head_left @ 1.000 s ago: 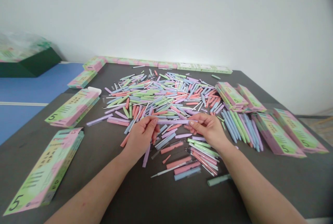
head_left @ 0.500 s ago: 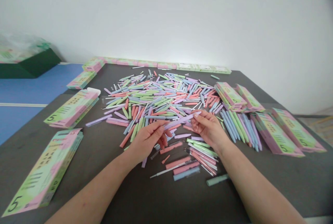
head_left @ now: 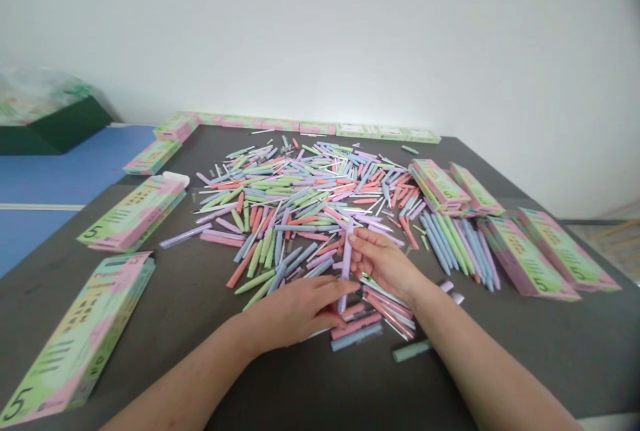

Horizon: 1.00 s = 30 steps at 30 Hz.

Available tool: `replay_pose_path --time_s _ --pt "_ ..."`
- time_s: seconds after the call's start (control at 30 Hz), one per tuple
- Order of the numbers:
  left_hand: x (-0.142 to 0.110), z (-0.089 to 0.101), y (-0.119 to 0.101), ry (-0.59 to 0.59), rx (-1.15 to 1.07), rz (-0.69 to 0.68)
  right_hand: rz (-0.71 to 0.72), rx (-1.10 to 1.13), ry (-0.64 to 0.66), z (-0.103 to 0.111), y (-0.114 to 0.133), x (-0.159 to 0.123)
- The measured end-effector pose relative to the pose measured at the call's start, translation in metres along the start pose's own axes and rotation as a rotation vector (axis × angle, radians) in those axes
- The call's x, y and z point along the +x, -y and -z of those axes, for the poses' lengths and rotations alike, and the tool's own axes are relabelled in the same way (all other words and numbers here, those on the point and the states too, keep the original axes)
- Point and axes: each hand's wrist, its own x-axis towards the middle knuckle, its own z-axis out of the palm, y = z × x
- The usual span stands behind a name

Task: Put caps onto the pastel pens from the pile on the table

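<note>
A light purple pen (head_left: 347, 254) stands nearly upright between my hands. My right hand (head_left: 383, 261) pinches its upper part with thumb and fingers. Lower down, the fingers of my left hand (head_left: 300, 305) close around its bottom end, which shows between index finger and thumb. Just under my left fingertips lie a pink pen barrel (head_left: 354, 325) and a blue one (head_left: 356, 337). Beside my right wrist is a bundle of pink and white pieces (head_left: 393, 311). A grey-green barrel (head_left: 411, 351) lies near my right forearm.
A wide heap of pastel pens and parts (head_left: 300, 191) covers the middle of the dark table (head_left: 200, 351). A row of pens (head_left: 460, 247) lies at right, beside printed boxes (head_left: 533, 257). More boxes stand at left (head_left: 80, 331) and along the back (head_left: 320, 128). A green bin (head_left: 60, 124) sits far left.
The purple pen has turned from nearly level to nearly upright. My left hand has moved right and nearer to me; my right hand has come slightly left and down.
</note>
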Motion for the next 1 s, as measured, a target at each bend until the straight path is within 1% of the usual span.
replay_pose_path --time_s 0.1,0.2,0.5,0.63,0.8,1.0 --pt "-0.0001 0.0005 -0.0016 0.014 0.027 -0.046 -0.014 -0.050 0.014 0.0001 0.0006 -0.0005" --pt "0.0001 0.0014 -0.0036 0.023 0.068 -0.056 -0.021 -0.087 0.039 0.0010 0.0002 -0.0001" --pt "0.0018 -0.0023 -0.0029 0.001 0.183 -0.140 -0.016 -0.143 0.052 0.0003 -0.0016 -0.0008" --pt "0.0010 -0.0035 -0.0011 -0.024 0.173 -0.137 0.001 -0.151 0.051 0.0002 -0.0010 -0.0011" --pt "-0.0001 -0.0035 -0.0022 -0.019 0.159 -0.108 0.017 -0.131 0.037 -0.0006 0.0000 -0.0002" --pt "0.0005 -0.0050 -0.0002 -0.028 0.184 -0.132 0.017 -0.143 0.043 0.0002 0.0002 -0.0007"
